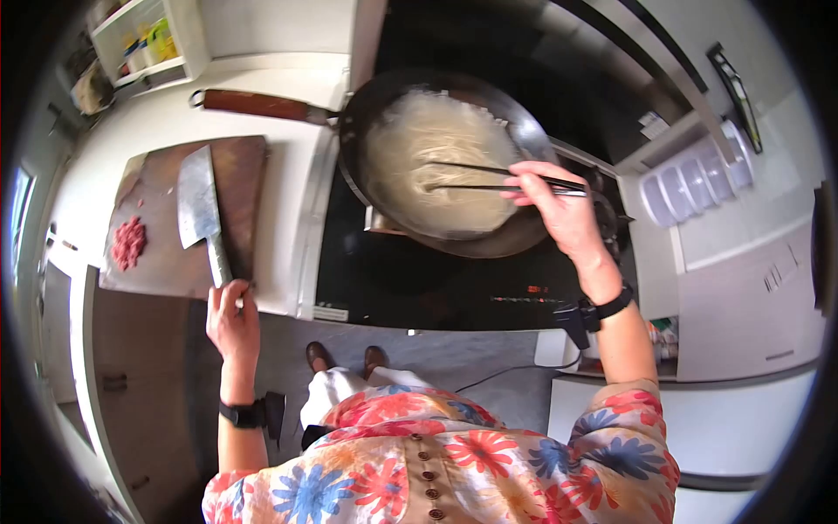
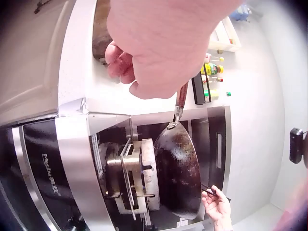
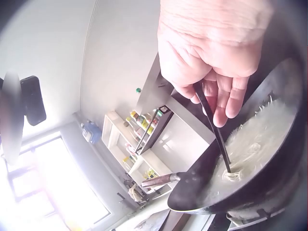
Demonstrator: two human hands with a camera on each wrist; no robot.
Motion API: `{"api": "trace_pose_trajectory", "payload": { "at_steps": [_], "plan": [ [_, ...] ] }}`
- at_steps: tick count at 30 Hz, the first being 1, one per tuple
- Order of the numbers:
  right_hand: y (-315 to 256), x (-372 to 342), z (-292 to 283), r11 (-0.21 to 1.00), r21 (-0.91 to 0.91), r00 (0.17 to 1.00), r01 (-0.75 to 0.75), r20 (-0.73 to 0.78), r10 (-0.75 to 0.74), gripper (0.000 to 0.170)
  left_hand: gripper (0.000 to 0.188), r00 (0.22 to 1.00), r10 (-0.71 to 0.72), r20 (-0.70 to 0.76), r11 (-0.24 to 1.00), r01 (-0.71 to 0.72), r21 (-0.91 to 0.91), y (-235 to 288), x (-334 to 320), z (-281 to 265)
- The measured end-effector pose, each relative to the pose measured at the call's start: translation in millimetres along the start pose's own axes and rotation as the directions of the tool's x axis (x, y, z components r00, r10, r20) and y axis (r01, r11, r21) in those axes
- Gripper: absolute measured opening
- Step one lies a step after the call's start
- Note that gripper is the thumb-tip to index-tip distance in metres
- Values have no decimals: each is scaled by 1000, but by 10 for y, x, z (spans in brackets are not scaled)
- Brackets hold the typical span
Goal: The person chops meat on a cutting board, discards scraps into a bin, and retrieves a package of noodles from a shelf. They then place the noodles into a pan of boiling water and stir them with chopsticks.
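My left hand (image 1: 233, 325) grips the end of the handle of a cleaver (image 1: 201, 196) at the front edge of a wooden cutting board (image 1: 155, 262). The cleaver's broad blade lies flat on the board, beside a small heap of minced red meat (image 1: 128, 243). In the left wrist view, the fingers (image 2: 118, 65) curl down and the cleaver is hidden. My right hand (image 1: 559, 210) holds black chopsticks (image 1: 476, 168) over a wok (image 1: 349, 162). Their tips reach into pale noodles (image 1: 436, 140) in cloudy liquid; the right wrist view shows noodles gathered around the tips.
The wok sits on a black stove (image 1: 419, 288), its wooden handle (image 1: 262, 105) pointing left over the white counter (image 1: 292, 192). Bottles stand on a shelf (image 1: 144, 44) at back left. Stacked clear bins (image 1: 698, 179) hang at right.
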State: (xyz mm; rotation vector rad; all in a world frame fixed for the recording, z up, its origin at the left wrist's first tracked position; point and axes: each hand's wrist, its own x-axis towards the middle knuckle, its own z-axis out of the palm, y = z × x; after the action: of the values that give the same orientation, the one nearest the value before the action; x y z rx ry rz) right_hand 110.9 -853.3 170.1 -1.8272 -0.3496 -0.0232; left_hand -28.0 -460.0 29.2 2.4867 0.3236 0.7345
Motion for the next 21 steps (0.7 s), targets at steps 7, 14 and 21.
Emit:
{"api": "trace_pose_trajectory", "payload": {
  "at_steps": [7,14,21],
  "plan": [
    [75,-14,-93,999,-41,998,2,-68,-5,21,31,998,-59,-11,968,60,246,-272,209,-1],
    [9,70,-293,968,-241,988,73,-112,-103,20,35,989,-150,13,968,144,205,-534,348,-57],
    [245,328,-412,980,-196,958,-30,-286,-28,22,32,990,-132,-54,921,143,363,-942,492,-155]
  ]
}}
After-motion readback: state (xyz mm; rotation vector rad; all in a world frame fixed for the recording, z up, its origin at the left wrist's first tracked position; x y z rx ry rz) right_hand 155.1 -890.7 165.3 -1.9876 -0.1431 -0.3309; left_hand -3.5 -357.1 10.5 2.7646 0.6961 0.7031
